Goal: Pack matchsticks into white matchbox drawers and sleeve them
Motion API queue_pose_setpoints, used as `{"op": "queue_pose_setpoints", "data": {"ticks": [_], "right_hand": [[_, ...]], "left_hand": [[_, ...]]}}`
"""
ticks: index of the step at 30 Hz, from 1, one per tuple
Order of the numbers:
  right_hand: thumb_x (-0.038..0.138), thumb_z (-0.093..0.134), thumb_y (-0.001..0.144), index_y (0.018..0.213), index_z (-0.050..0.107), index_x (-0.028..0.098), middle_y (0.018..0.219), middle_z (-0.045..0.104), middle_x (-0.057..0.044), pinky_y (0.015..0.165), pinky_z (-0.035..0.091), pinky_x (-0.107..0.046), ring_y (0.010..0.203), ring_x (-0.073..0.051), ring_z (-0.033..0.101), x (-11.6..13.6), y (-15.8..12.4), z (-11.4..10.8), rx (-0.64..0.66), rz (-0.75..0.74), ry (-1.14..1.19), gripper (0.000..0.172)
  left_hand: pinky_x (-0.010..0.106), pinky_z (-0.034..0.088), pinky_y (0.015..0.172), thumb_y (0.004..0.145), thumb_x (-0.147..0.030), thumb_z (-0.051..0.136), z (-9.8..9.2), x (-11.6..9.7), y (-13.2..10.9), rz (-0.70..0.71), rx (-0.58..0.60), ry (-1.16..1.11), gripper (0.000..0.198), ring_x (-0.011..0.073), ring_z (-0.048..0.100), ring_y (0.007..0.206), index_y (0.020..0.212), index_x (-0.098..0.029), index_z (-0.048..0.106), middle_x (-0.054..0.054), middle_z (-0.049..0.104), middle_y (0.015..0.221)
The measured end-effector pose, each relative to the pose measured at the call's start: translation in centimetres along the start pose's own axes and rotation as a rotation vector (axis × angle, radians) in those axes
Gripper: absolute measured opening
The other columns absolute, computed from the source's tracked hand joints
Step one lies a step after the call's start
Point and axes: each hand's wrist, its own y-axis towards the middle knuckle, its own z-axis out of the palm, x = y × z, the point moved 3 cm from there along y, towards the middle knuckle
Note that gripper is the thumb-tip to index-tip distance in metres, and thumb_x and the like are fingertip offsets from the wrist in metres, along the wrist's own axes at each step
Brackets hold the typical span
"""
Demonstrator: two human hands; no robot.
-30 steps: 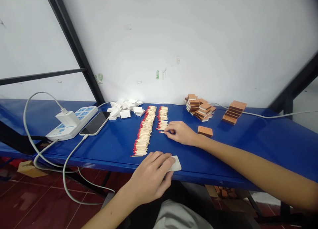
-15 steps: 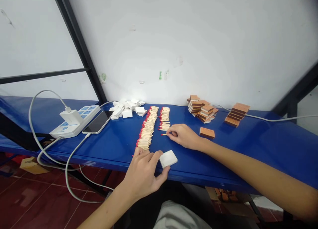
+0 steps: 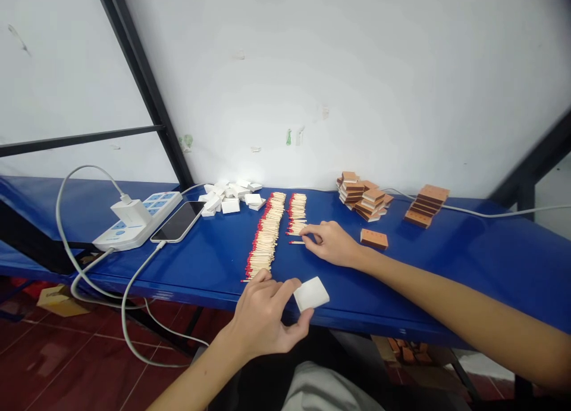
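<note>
Between the thumb and fingers of my left hand (image 3: 270,316) is a small white matchbox tray (image 3: 312,294), tilted over the table's front edge with a flat face showing. My right hand (image 3: 332,244) is in a pinch at the near end of the shorter row of matches (image 3: 297,209); its fingertips are on the end of a match there. A single match (image 3: 296,242) lies just below, by the thumb. The longer row of red-tipped matches (image 3: 265,235) runs to the left, its near end close to my left fingers.
White trays (image 3: 231,205) are heaped at the back left, beside a phone (image 3: 178,222) and a power strip (image 3: 154,212) with cables. Brown matchboxes (image 3: 370,198) are piled at the back right, with a stepped stack (image 3: 427,206) and a lone box (image 3: 374,239) on the blue table (image 3: 473,262).
My right fingertips have moved slightly up from the single match to the end of the short row. My left hand has shifted a little to the right with the white tray.
</note>
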Motion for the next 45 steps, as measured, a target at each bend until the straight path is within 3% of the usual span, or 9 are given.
{"op": "queue_pose_setpoints", "data": {"ticks": [7,14,18,22,27,34,38,45], "right_hand": [[0.025,0.054,0.09,0.11,0.074,0.019,0.06,0.064,0.001,0.06,0.033,-0.025,0.052,-0.012,0.052,0.19,-0.06,-0.02,0.105,0.025,0.012,0.029],[0.016,0.054,0.087,0.088,0.073,0.017,0.065,0.064,0.0,0.06,0.032,-0.023,0.056,-0.01,0.05,0.57,0.09,-0.4,0.097,-0.007,0.062,0.019],[0.014,0.053,0.087,0.08,0.069,0.016,0.064,0.062,0.001,0.06,0.03,-0.024,0.054,-0.009,0.047,0.62,0.15,-0.4,0.092,-0.022,0.073,0.018],[0.016,0.054,0.087,0.074,0.067,0.017,0.061,0.06,0.003,0.068,0.031,-0.026,0.054,-0.008,0.046,0.3,0.08,-0.15,0.067,-0.031,0.051,0.019],[0.021,0.054,0.089,0.089,0.072,0.019,0.056,0.058,0.005,0.08,0.031,-0.03,0.051,-0.008,0.046,-0.3,-0.04,0.28,0.036,-0.005,0.013,0.018],[0.021,0.054,0.09,0.11,0.074,0.018,0.055,0.061,0.003,0.069,0.037,-0.026,0.049,-0.011,0.048,0.03,-0.04,0.03,0.095,0.026,0.033,0.028],[0.019,0.054,0.089,0.101,0.076,0.018,0.057,0.061,0.002,0.06,0.033,-0.024,0.049,-0.01,0.047,0.24,0.01,-0.15,0.114,0.028,0.064,0.025],[0.02,0.054,0.089,0.093,0.074,0.018,0.064,0.064,0.0,0.059,0.032,-0.024,0.054,-0.01,0.05,0.24,-0.01,-0.24,0.084,0.038,0.064,0.021]], "left_hand": [[0.033,0.041,0.059,0.083,-0.029,0.061,-0.04,-0.03,0.11,0.008,0.01,-0.001,0.027,0.0163,0.057,0.048,0.105,-0.015,0.058,-0.001,0.064,0.062],[0.035,0.042,0.061,0.082,-0.032,0.06,0.26,-0.12,0.08,0.016,0.069,0.043,0.029,0.0197,0.061,0.053,0.106,-0.016,0.059,0.002,0.069,0.069],[0.038,0.044,0.07,0.082,-0.032,0.06,0.23,-0.21,0.02,-0.004,0.053,0.043,0.028,0.0204,0.064,0.054,0.105,-0.017,0.059,0.002,0.07,0.07],[0.04,0.045,0.077,0.081,-0.033,0.061,0.11,-0.25,-0.08,-0.031,0.047,0.022,0.027,0.0208,0.066,0.056,0.103,-0.017,0.06,0.001,0.07,0.068],[0.039,0.045,0.073,0.08,-0.032,0.062,0.14,-0.05,-0.08,-0.036,0.047,0.006,0.027,0.0199,0.064,0.053,0.102,-0.017,0.06,0.001,0.069,0.067],[0.036,0.045,0.061,0.081,-0.033,0.062,0.06,-0.04,0.18,-0.012,0.079,0.012,0.029,0.0198,0.063,0.053,0.105,-0.018,0.059,0.002,0.07,0.07],[0.035,0.047,0.059,0.082,-0.034,0.061,0.21,-0.02,0.03,-0.005,0.092,0.029,0.03,0.02,0.065,0.054,0.107,-0.018,0.059,0.002,0.07,0.07],[0.034,0.051,0.056,0.082,-0.033,0.06,0.36,-0.02,-0.1,0.006,0.102,0.051,0.03,0.0207,0.065,0.058,0.107,-0.017,0.059,0.002,0.069,0.072]]}}
